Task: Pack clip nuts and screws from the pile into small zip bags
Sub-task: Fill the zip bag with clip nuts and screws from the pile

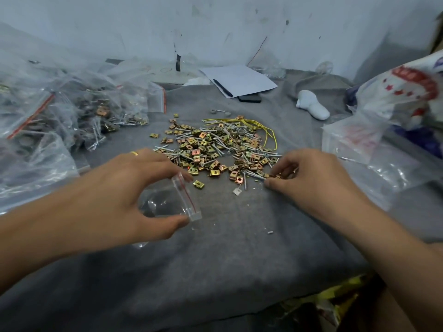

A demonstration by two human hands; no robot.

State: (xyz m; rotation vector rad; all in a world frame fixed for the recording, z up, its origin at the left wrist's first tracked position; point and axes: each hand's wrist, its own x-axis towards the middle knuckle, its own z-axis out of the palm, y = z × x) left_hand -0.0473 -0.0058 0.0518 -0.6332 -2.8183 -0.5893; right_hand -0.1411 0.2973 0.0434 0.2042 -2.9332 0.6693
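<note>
Grey cloth (215, 259) covers the table; left hand (115, 200) pinches a small zip bag (172, 202) between thumb and forefinger, its mouth held wide; right hand (309, 178) curls its fingers round clip nuts at the near edge of the pile (215, 147), which spreads just beyond both sets of fingertips; filled bags (72, 111) lie far left.

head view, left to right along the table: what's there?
Filled bags → left hand holding an empty zip bag → pile → right hand → white bottle → printed bag.
</note>
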